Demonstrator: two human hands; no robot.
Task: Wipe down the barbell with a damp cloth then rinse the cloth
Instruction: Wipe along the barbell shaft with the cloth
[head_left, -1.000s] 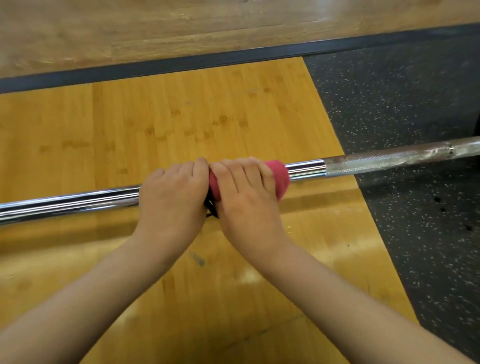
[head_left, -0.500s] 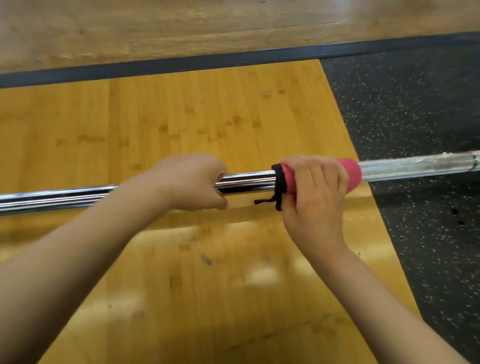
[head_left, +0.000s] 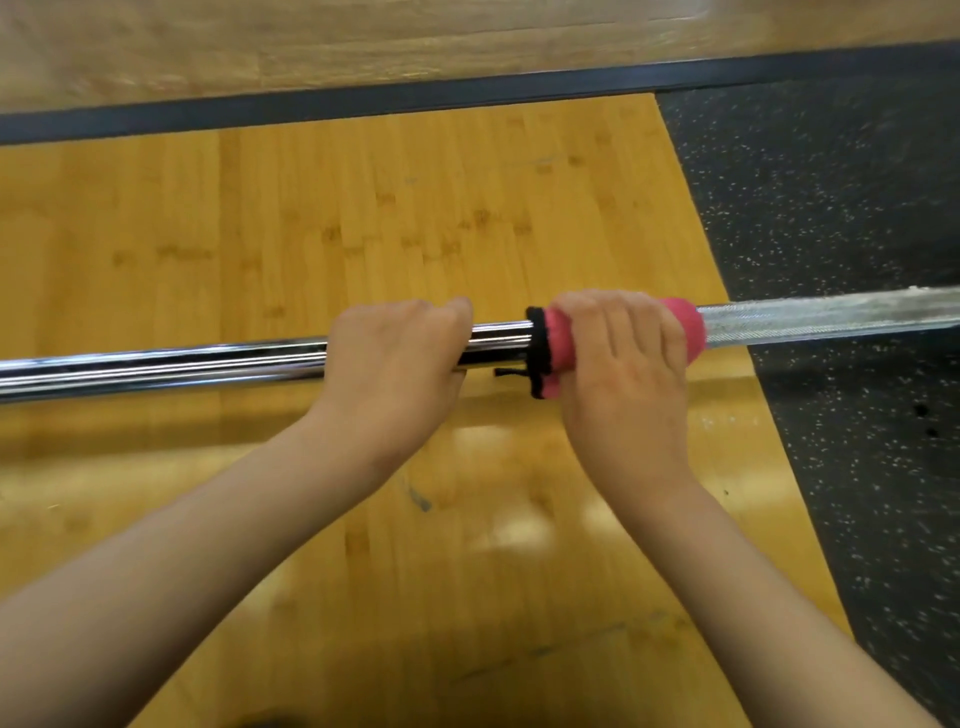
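Barbell (head_left: 156, 366): a steel bar that crosses the whole frame from the left edge to the right edge, rising slightly to the right. It is smooth and mirror-bright on the left and centre, duller and knurled at the right.
Left hand (head_left: 395, 364): at the centre of the frame, fingers curled over the top of the bare smooth shaft, gripping it.
Cloth (head_left: 685, 330): pink with a black stitched edge, wrapped round the bar just right of centre. A short stretch of bare chrome lies between it and the left hand, and a black thread dangles from its left edge.
Right hand (head_left: 623, 379): clasped round the cloth and the bar inside it, fingers over the top. Pink shows at both sides of the hand.
Wooden platform (head_left: 311, 218): yellow bamboo boards under the bar, filling the left and centre.
Rubber floor (head_left: 831, 208): black with white specks, along the right side.
Dark strip (head_left: 363, 104): runs across the upper frame, bordering the platform.
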